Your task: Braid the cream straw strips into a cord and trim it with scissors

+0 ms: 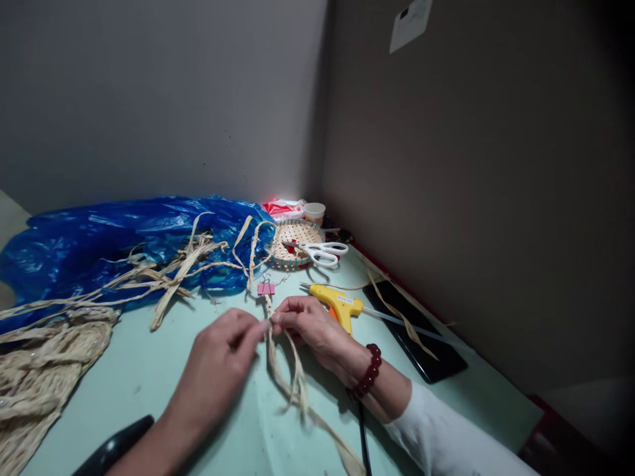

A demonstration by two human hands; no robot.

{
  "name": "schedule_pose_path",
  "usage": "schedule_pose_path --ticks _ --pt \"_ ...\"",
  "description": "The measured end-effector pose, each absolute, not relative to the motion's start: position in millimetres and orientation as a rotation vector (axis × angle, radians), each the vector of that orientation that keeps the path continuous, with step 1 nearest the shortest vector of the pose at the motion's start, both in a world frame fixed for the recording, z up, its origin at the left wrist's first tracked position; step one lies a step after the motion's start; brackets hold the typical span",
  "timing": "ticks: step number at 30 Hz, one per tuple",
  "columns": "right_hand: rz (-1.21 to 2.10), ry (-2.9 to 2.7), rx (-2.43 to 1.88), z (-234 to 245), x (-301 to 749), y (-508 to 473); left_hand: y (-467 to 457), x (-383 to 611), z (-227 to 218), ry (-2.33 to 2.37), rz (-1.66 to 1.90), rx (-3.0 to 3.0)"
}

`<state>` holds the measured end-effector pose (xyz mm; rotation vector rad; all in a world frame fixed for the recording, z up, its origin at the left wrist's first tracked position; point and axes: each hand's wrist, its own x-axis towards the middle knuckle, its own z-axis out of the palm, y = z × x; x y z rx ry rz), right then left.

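A braid of pale dried plant-fibre strands [273, 357] runs down the table's middle from a pink binder clip [266, 289] that grips its top end. My right hand [312, 324], with a dark red bead bracelet [368, 373] at the wrist, pinches the strands just below the clip. From the other side my left hand [223, 357] meets it, thumb and forefinger closed at the same spot on the braid. Below the hands the loose strand ends split apart and trail toward the front edge.
Behind my right hand lies a yellow glue gun [342, 304], with a black tablet-like slab [421, 337] to its right. White-handled scissors [322, 253] rest on a woven basket [297, 228]. A blue plastic bag [124, 225] with loose fibre and a woven fibre piece [44, 377] occupy the left.
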<state>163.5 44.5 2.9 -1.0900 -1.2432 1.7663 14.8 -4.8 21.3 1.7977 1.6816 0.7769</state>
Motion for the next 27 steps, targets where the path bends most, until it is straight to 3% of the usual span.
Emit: schedule_pose_path --ticks 2,5,15,22,27 --pt "1.762 -1.252 -1.092 2 163 44 8 11 20 1.449 0.91 1.361" --pt "1.74 -1.301 -1.105 0 162 43 19 11 10 1.197 0.836 1.068" --pt "1.352 -1.755 -1.196 1 169 40 20 9 -6 1.41 0.815 1.268" --pt "0.659 -2.196 -1.429 10 170 28 20 8 -9 1.504 0.873 1.408" --pt "0.642 -2.228 -1.424 14 174 28 19 10 -10 1.462 0.846 1.26"
